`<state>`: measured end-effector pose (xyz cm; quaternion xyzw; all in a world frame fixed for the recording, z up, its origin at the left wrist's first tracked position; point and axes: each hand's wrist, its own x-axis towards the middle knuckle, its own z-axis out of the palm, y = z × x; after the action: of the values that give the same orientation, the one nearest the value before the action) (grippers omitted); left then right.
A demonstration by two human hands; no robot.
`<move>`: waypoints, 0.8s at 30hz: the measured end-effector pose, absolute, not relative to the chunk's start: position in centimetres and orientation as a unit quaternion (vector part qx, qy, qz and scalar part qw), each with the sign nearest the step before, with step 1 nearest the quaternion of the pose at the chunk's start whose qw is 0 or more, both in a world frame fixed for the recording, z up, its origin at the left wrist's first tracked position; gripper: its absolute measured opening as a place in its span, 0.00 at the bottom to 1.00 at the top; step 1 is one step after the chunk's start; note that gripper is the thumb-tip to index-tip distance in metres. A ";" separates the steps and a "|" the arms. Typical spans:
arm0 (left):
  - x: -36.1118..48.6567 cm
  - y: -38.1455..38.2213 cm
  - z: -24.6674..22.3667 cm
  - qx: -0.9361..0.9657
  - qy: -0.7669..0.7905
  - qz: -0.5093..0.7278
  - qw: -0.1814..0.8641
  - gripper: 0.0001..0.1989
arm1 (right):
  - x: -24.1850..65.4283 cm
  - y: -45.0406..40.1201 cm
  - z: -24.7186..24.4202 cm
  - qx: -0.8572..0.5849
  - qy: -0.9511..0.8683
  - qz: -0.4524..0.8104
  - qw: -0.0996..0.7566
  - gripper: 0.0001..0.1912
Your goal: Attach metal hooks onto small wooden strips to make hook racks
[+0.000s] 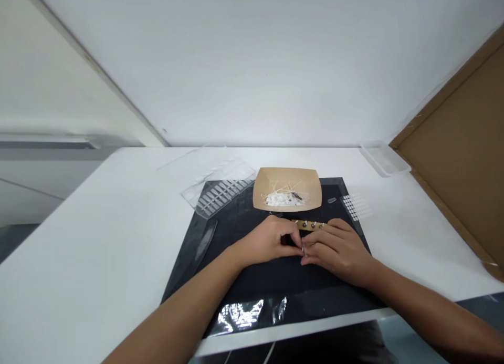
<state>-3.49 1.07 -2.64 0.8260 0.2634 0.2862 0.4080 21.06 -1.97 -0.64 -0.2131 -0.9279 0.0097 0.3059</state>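
Note:
My left hand and my right hand meet over the black mat, fingertips pinched close together. Between them shows a small, thin, pale piece, too small to name, and the fingers hide most of it. Just beyond the fingertips lies a narrow gold-brown strip with several dark round studs and white bits along it. My right hand's knuckles partly cover the strip's right end. Behind it stands a tan paper tray holding small white bits and thin pale sticks.
Clear plastic sheets with nail-shaped pieces overlap the mat's back left corner. A sheet of white dots lies at its right edge, near a small clear nail-shaped piece. A clear plastic lid or tray rests back right, beside a cardboard panel.

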 end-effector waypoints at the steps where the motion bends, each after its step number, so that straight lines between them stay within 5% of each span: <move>1: -3.5 1.1 -2.7 0.827 0.264 0.288 0.405 0.09 | 20.9 -2.1 -0.6 -0.214 -0.929 -0.005 0.302 0.09; 24: -3.6 1.1 -3.0 0.807 0.263 0.286 0.445 0.14 | 20.3 -2.8 -1.0 -0.219 -0.934 -0.033 0.279 0.09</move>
<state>-3.63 1.10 -3.05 0.8069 0.2632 0.2859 0.4448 20.28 -2.80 -0.95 -0.2187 -0.9343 -0.0328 0.2794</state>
